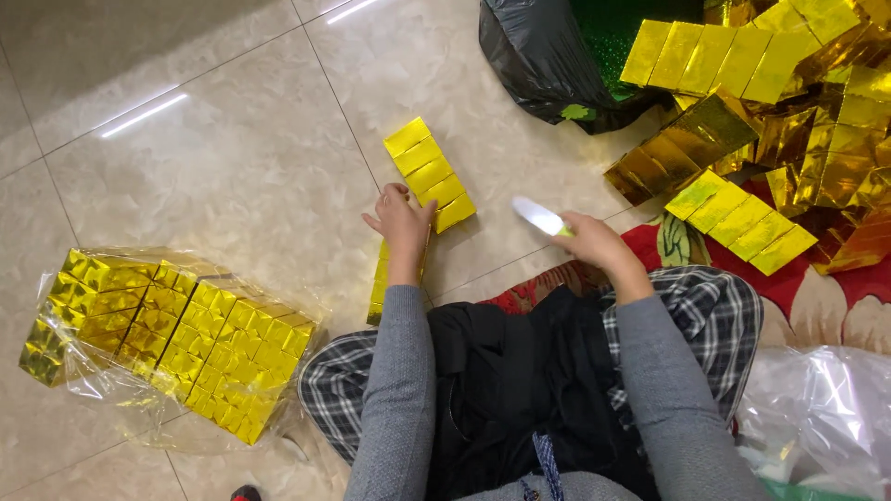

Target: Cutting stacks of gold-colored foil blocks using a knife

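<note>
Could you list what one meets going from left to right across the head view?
Clear bag of gold foil blocks → left hand → row of gold blocks on the floor → right hand holding a white object → loose gold block pile.

Floor (232, 139): large glossy beige tiles, thin dark grout lines. Two bright streaks of ceiling light reflect off the tiles at upper left and top centre. Red patterned rug (817, 297) at right, with cream and green motifs. No walls, windows or furniture in view.
</note>
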